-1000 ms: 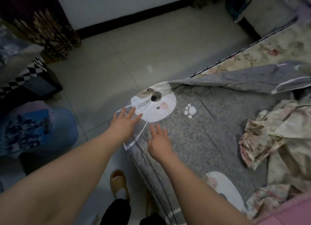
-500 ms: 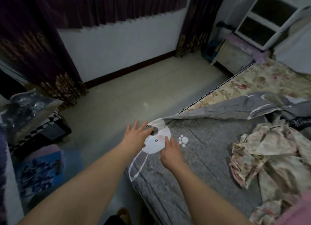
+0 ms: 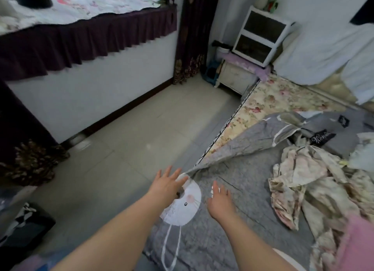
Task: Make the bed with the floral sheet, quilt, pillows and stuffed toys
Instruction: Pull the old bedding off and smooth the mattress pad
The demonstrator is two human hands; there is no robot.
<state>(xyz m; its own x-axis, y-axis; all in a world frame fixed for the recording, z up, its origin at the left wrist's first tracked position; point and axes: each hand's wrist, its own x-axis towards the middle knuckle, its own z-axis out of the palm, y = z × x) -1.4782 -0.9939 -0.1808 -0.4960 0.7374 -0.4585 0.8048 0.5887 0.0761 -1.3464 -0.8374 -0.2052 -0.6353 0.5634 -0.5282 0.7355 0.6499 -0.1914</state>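
Two bare hands, the left hand (image 3: 166, 186) and right hand (image 3: 219, 203); one grey quilt (image 3: 232, 189) under them; one floral sheet (image 3: 269, 100) beyond; one crumpled floral cloth (image 3: 315, 191) right of the right hand.

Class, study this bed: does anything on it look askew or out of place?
Yes. The grey quilt has its corner folded back on itself, exposing the floral sheet, and a crumpled floral cloth lies bunched on top.

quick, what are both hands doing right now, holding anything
Left hand: open, fingers spread, at the folded corner of the grey quilt, gripping nothing.
Right hand: open, over the quilt, holding nothing.
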